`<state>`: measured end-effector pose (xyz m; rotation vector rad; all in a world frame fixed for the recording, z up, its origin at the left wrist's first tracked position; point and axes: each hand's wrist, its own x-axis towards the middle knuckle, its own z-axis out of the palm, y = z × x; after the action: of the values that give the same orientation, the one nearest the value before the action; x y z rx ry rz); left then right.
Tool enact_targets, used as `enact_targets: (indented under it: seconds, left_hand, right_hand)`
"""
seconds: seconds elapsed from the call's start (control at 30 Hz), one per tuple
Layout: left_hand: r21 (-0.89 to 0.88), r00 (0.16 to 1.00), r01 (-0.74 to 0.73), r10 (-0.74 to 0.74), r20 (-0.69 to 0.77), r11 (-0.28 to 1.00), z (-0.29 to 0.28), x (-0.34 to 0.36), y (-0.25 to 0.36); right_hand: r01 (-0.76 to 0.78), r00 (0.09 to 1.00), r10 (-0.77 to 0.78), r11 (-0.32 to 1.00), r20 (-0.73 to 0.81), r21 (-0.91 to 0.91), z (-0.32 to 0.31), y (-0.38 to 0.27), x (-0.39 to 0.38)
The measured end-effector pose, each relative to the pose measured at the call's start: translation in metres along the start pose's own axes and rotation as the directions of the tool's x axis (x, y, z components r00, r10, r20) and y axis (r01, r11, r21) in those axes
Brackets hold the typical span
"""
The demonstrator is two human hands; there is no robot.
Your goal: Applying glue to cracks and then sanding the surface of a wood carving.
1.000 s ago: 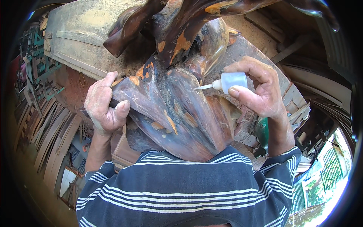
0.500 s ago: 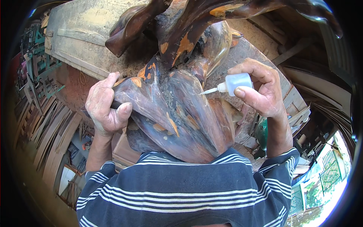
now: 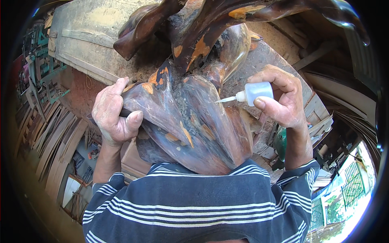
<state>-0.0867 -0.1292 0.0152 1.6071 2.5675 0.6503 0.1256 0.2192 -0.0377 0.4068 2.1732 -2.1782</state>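
Note:
A large, twisted piece of polished wood [image 3: 194,117], dark brown with orange patches, lies right in front of me. My left hand [image 3: 114,111] is closed around its left edge, which sits between the thumb and the fingers. Some of those fingers are partly hidden. In my right hand [image 3: 281,97] is a small translucent plastic bottle [image 3: 258,92], pinched between thumb and fingers. It lies on its side, and its thin pointed nozzle [image 3: 227,99] aims left at the wood's right part. Whether the tip touches the surface I cannot tell.
Dark curved branches [image 3: 279,12] of the wood reach across the top. Beneath it stands a dusty work table [image 3: 87,24]. Several planks [image 3: 60,150] are stacked at the left. A green object [image 3: 280,139] is near my right forearm, and bright daylight enters at lower right.
My right hand and the bottle have shifted slightly to the right. The left hand keeps its place on the wood's edge.

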Motion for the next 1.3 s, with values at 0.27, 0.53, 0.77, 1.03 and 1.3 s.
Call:
enact_targets:
  seconds: [0.27, 0.53, 0.77, 1.03, 1.3]
  left_hand:
    - [0.007, 1.0, 0.008, -0.008, -0.007, 1.0, 0.0, 0.0, 0.001]
    - [0.015, 1.0, -0.001, 0.001, -0.008, 1.0, 0.001, 0.001, 0.001]
    - [0.044, 0.998, -0.022, 0.025, -0.06, 0.999, -0.005, -0.001, 0.006]
    - [-0.261, 0.992, -0.101, 0.078, -0.096, 0.96, -0.021, 0.034, 0.096]
    - [-0.914, 0.947, 0.186, 0.183, 0.265, 0.362, 0.009, 0.055, 0.256]
  right_hand:
    - [0.106, 0.994, -0.106, 0.986, 0.012, -0.125, -0.001, -0.003, -0.004]
    - [0.003, 1.0, -0.001, 0.997, 0.029, -0.075, -0.002, -0.016, -0.006]
    - [-0.025, 0.987, 0.07, 0.955, -0.142, 0.296, 0.001, -0.005, -0.033]
    - [0.46, 0.822, -0.165, 0.757, -0.545, 0.464, 0.053, -0.015, -0.094]
    - [0.697, 0.421, -0.365, 0.716, -0.83, 0.038, 0.131, -0.055, -0.162]
